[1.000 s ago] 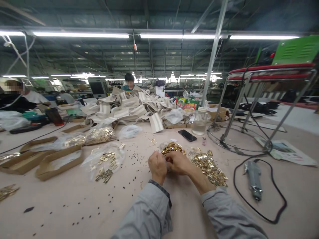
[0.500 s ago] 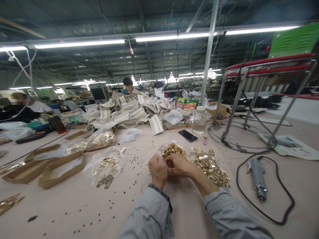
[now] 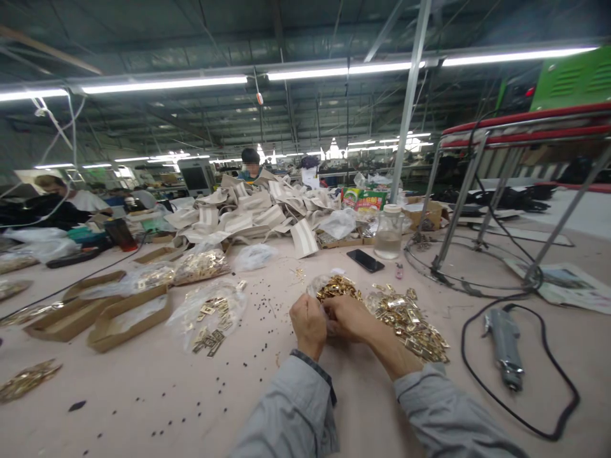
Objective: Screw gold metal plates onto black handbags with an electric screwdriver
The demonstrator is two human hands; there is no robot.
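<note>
A clear plastic bag (image 3: 315, 285) full of small gold-coloured metal plates (image 3: 340, 289) lies on the table in front of me. My left hand (image 3: 309, 324) is closed in a fist at the bag's near left edge, gripping the plastic. Close beside it, my right hand (image 3: 351, 318) has its fingers bent and pressed together on the same near edge; its fingertips are partly hidden. Under and beyond my right forearm spreads a loose heap of gold metal plates (image 3: 408, 321). To the left, an opened plastic bag (image 3: 184, 318) carries more scattered plates.
Cardboard trays (image 3: 128, 318) stand at the left. Small black bits (image 3: 265, 346) dot the table. A phone (image 3: 365, 260), a glass jar (image 3: 388, 235) and an upturned stool (image 3: 458, 210) are beyond. A corded electric screwdriver (image 3: 506, 350) lies right. Fabric straps (image 3: 258, 210) are piled behind; a person (image 3: 249, 164) sits there.
The camera view has tilted and shifted a little. Both hands stay together at the bag's near edge, with only slight movement of the fingers.
</note>
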